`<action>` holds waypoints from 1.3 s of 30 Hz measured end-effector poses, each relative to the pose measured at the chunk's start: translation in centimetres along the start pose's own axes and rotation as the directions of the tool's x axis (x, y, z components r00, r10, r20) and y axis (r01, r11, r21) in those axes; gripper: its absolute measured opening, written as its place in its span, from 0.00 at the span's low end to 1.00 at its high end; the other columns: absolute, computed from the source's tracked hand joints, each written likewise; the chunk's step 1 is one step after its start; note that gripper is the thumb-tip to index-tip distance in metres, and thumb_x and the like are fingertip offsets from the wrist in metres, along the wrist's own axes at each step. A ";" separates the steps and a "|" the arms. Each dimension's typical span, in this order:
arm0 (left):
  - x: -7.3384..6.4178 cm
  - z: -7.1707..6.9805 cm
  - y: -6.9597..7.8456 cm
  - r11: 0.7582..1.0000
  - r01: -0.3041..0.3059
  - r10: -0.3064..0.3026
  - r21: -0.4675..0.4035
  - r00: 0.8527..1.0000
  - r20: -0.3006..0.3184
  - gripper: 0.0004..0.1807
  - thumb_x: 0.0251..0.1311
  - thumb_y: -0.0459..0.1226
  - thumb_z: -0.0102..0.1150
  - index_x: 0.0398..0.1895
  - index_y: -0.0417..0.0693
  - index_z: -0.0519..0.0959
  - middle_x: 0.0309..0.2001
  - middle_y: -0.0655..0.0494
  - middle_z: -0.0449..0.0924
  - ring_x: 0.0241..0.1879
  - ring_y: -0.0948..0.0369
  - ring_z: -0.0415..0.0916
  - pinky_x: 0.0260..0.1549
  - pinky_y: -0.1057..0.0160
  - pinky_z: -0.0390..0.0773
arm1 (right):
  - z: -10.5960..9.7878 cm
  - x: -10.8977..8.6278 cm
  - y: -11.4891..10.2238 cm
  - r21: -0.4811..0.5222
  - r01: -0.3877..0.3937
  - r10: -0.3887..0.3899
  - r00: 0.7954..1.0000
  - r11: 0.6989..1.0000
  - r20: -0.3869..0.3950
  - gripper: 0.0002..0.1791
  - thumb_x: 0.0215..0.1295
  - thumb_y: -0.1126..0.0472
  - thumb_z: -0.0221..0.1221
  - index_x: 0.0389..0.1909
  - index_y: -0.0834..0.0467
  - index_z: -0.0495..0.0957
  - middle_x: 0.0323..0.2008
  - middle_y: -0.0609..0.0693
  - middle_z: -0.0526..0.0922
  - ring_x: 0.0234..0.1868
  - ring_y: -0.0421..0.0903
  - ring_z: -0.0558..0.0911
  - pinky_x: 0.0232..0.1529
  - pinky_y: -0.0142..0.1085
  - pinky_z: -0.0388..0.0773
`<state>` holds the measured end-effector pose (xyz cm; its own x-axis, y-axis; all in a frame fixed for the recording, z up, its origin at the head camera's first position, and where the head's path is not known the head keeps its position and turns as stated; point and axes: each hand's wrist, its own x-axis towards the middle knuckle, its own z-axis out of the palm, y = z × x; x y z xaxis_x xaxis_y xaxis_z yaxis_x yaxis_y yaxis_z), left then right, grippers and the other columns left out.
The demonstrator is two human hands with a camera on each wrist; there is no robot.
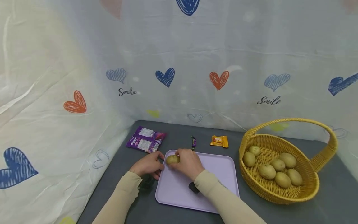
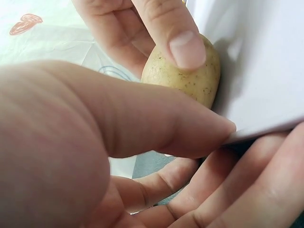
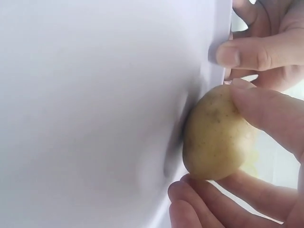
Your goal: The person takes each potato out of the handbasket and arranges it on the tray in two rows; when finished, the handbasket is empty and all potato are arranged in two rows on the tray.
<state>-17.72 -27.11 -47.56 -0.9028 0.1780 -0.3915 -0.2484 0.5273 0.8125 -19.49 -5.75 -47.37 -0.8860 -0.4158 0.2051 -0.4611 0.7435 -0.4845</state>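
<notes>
My right hand (image 1: 188, 162) holds a potato (image 1: 172, 159) between thumb and fingers, over the upper left corner of a lilac tray (image 1: 195, 202). In the right wrist view the potato (image 3: 218, 135) sits close against the tray surface (image 3: 95, 118). My left hand (image 1: 149, 165) grips the tray's left edge, thumb on the rim and fingers beneath, as the left wrist view shows with its thumb (image 2: 190, 126). Beyond that thumb, the right thumb (image 2: 187, 50) presses on the potato.
A yellow wicker basket (image 1: 249, 180) with several potatoes (image 1: 267, 171) stands right of the tray. Behind the tray lie a purple packet (image 1: 146, 139), a small purple wrapped sweet (image 1: 194, 142) and an orange packet (image 1: 219, 141). A patterned curtain (image 1: 195, 40) hangs behind the grey table (image 1: 173, 214).
</notes>
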 end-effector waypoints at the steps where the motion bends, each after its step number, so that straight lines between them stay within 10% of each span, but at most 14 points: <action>1: -0.1 -0.2 -0.1 1.000 0.003 -0.003 0.005 1.000 -0.004 0.25 0.60 0.29 0.65 0.61 0.37 0.73 0.31 0.43 0.81 0.24 0.54 0.84 0.25 0.54 0.91 | 0.0 0.0 -0.2 -0.005 0.002 -0.002 1.000 1.000 0.007 0.29 0.53 0.43 0.81 0.47 0.60 0.89 0.35 0.50 0.90 0.30 0.43 0.81 0.31 0.35 0.77; 11: -2.5 -3.7 -3.1 1.000 0.021 -0.020 0.020 0.997 -0.070 0.27 0.62 0.31 0.67 0.64 0.36 0.72 0.31 0.44 0.79 0.23 0.55 0.83 0.25 0.54 0.91 | -4.0 -2.1 -1.2 0.041 0.111 -0.115 0.985 0.993 0.130 0.30 0.62 0.45 0.75 0.59 0.59 0.86 0.53 0.53 0.92 0.53 0.49 0.90 0.55 0.47 0.89; 18: -3.3 -5.3 -4.3 0.999 0.035 -0.034 0.001 0.998 -0.060 0.27 0.63 0.30 0.66 0.65 0.34 0.70 0.31 0.44 0.79 0.24 0.55 0.83 0.26 0.54 0.92 | -9.9 -7.8 2.8 -0.020 0.224 -0.222 0.972 0.974 0.071 0.22 0.64 0.51 0.75 0.56 0.55 0.87 0.48 0.47 0.91 0.47 0.43 0.88 0.50 0.40 0.88; 25: -4.1 -6.6 -4.8 0.999 0.034 -0.033 0.010 0.998 -0.062 0.28 0.64 0.31 0.65 0.65 0.34 0.69 0.31 0.44 0.78 0.23 0.55 0.82 0.26 0.54 0.91 | -14.5 -11.4 8.2 -0.068 0.158 -0.161 0.986 0.985 -0.049 0.19 0.62 0.55 0.78 0.53 0.53 0.88 0.47 0.44 0.91 0.46 0.43 0.89 0.48 0.40 0.90; 39: -5.0 -7.3 -5.4 0.999 0.050 -0.050 -0.003 0.997 -0.052 0.29 0.63 0.32 0.65 0.65 0.34 0.69 0.32 0.44 0.77 0.22 0.56 0.82 0.28 0.53 0.92 | -19.2 -9.3 13.5 -0.085 0.029 -0.016 0.989 0.996 0.147 0.24 0.62 0.57 0.77 0.59 0.58 0.86 0.50 0.51 0.89 0.48 0.50 0.89 0.48 0.46 0.90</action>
<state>-14.45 -36.96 -46.87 -0.9063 0.1084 -0.4085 -0.2939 0.5328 0.7935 -18.38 18.25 -39.47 -0.8617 -0.5002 0.0852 -0.4887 0.7730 -0.4045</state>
